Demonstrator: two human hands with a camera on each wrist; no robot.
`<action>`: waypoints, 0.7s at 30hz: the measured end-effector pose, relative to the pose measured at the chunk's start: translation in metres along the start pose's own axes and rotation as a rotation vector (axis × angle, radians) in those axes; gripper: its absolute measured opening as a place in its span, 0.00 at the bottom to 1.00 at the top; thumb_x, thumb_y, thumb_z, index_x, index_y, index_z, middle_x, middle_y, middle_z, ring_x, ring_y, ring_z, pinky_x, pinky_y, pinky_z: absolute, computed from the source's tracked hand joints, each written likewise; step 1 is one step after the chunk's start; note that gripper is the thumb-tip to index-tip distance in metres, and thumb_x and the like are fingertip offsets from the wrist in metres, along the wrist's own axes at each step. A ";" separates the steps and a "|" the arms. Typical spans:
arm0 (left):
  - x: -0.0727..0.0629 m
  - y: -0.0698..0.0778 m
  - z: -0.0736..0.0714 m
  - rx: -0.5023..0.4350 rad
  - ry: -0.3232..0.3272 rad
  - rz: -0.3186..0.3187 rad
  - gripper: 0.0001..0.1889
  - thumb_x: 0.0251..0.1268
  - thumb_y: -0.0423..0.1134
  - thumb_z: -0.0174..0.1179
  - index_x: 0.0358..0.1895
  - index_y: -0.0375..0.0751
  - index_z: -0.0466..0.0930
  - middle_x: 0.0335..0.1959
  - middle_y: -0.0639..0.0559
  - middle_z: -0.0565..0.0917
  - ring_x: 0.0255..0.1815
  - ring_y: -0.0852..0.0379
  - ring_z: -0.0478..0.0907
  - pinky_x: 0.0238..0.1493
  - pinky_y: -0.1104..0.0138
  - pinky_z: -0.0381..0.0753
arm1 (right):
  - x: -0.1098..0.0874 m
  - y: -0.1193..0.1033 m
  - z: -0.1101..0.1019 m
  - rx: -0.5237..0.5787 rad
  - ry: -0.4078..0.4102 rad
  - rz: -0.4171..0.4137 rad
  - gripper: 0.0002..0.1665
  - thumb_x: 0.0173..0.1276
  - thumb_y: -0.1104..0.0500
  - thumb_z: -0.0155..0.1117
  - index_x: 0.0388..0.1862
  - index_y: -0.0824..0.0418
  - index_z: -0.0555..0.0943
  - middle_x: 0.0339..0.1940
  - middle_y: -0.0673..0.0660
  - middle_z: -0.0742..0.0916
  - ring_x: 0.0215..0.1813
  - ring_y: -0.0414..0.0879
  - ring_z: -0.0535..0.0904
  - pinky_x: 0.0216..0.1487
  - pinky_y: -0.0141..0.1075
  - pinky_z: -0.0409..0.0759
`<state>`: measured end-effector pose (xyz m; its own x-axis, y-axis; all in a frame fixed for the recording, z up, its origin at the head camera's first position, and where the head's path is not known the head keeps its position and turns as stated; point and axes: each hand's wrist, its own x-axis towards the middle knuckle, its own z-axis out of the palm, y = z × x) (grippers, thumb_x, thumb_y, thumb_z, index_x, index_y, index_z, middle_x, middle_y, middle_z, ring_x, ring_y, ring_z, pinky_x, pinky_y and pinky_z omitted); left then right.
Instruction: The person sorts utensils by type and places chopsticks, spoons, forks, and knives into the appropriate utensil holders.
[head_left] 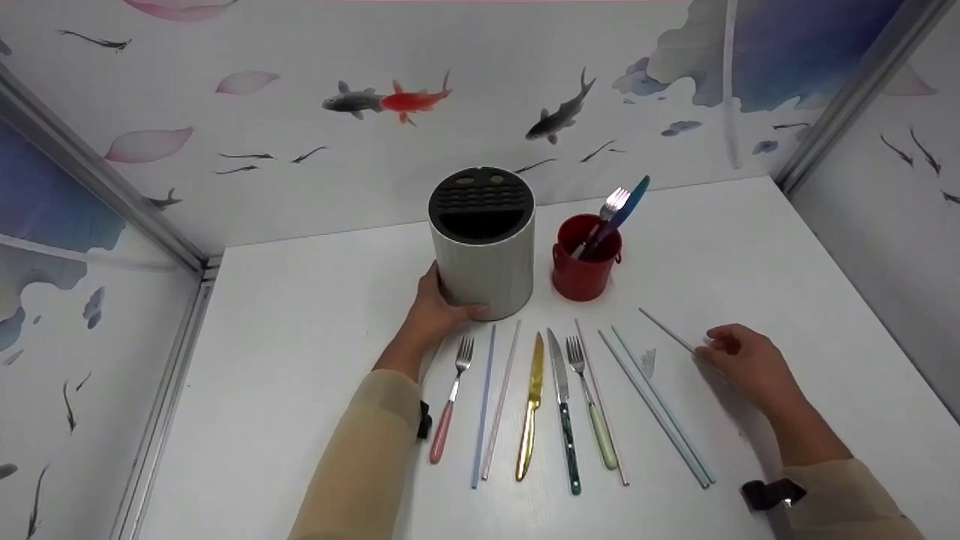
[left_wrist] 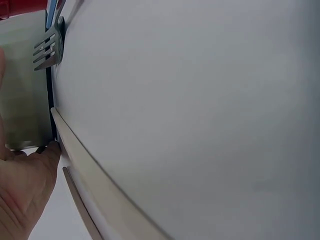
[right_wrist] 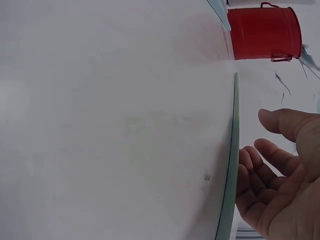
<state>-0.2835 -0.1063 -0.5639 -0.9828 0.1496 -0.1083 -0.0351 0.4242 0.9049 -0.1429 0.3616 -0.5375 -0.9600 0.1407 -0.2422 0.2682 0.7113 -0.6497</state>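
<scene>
My left hand (head_left: 442,309) grips the lower part of a grey cylindrical knife block (head_left: 486,274) with a black slotted top; its thumb lies across the front. In the left wrist view, that hand (left_wrist: 25,185) is at the block's base, partly cut off by the frame. My right hand (head_left: 750,365) is at the right, over a pale green chopstick (head_left: 667,331) that slants beneath it. In the right wrist view, the fingers lie loosely curled beside the chopstick (right_wrist: 231,165), with the thumb apart from them.
A red bucket (head_left: 581,281) holds a fork and a blue-purple knife. On the white table lie two forks (head_left: 454,390), a gold knife (head_left: 530,412), a green-handled knife (head_left: 564,420) and several chopsticks (head_left: 660,409). Printed walls (head_left: 285,187) border the table.
</scene>
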 end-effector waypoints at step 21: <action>-0.001 0.000 -0.001 0.008 0.002 0.017 0.69 0.40 0.63 0.84 0.84 0.53 0.48 0.81 0.51 0.63 0.82 0.52 0.59 0.84 0.55 0.56 | 0.002 -0.002 -0.006 -0.158 -0.141 0.013 0.24 0.71 0.56 0.69 0.59 0.70 0.77 0.49 0.67 0.82 0.48 0.58 0.78 0.44 0.44 0.81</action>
<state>-0.2825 -0.1067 -0.5631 -0.9837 0.1548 -0.0920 -0.0170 0.4286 0.9033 -0.1460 0.3641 -0.5323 -0.9326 0.0605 -0.3559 0.2538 0.8110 -0.5272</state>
